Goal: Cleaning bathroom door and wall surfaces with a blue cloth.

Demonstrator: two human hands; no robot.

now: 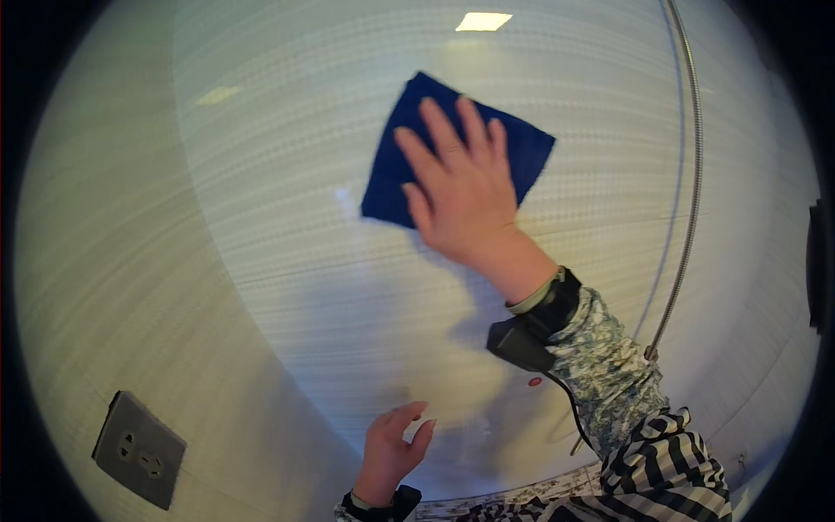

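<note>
A dark blue cloth (398, 176) lies flat against the glossy white wall (313, 261). My right hand (463, 183) presses on it from above with the fingers spread, the palm hiding its lower middle. Around my right wrist is a black strapped device (531, 339) with a cable running down the sleeve. Lower in view, my left hand (394, 450) hovers by the wall, thumb and fingers curved apart, nothing in it. A black band (404, 502) circles the left wrist.
A grey wall socket plate (140, 450) is on the left wall. Down the right side hangs a flexible metal hose (695, 143). A small red disc (535, 382) sits low on the wall. Patterned flooring or trim (548, 486) shows at the bottom. A dark object (814, 267) stands at the right rim.
</note>
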